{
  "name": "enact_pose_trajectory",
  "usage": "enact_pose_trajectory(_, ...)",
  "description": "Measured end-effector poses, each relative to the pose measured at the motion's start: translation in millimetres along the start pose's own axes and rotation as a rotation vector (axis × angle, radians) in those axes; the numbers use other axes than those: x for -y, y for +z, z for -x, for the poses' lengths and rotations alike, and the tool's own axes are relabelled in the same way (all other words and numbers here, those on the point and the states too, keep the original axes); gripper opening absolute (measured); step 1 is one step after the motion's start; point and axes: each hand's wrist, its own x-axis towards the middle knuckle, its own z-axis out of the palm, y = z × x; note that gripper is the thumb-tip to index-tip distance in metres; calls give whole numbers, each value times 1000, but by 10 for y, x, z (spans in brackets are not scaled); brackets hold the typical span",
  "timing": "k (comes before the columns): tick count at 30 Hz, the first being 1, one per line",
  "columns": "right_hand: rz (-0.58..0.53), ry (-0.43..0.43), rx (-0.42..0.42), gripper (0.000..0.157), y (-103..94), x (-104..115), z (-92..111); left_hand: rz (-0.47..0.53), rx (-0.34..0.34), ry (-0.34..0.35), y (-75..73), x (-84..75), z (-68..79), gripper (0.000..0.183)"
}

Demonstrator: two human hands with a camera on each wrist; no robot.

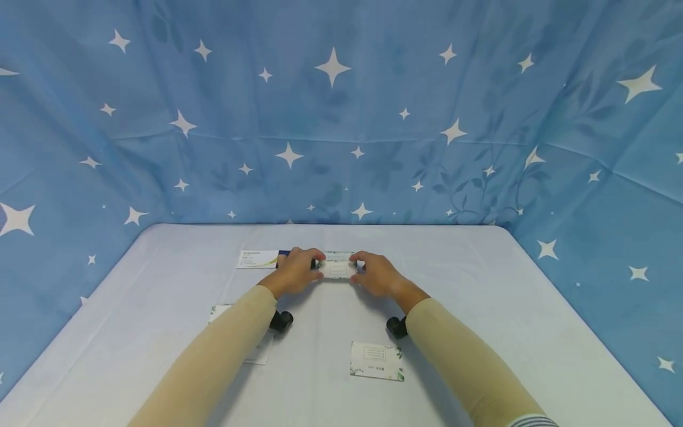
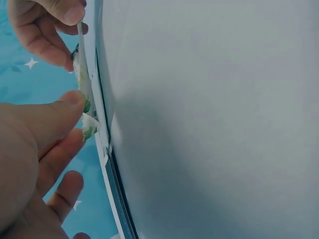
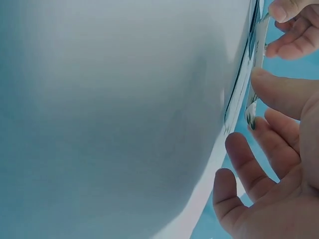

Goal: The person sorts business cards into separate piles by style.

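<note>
Head: one white rectangular paper card with green leaf print (image 1: 338, 270), between left hand (image 1: 296, 270) and right hand (image 1: 379, 274) over the white surface (image 1: 453, 255), pinched at opposite ends, presumably for even support. Left wrist: card edge-on, end between thumb and fingertip, lower fingers clear. Right wrist: opposite end likewise, lower fingers spread.
</note>
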Motion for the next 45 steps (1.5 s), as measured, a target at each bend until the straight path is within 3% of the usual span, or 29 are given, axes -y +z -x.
enact_pose_trajectory(15,-66,65,-19,44,3,-38,-237,28,-17,-20,-28,37,-195,38)
enact_pose_trajectory(24,-69,81,14,45,-6,-47,-315,25,-10,-45,-5,94,-293,42)
enact_pose_trajectory(38,-19,72,45,52,17,-86,-374,-40,49,-90,-19,53,-307,48)
enact_pose_trajectory(45,-18,94,58,51,26,-105,-388,-67,67,-81,-3,58,-316,52)
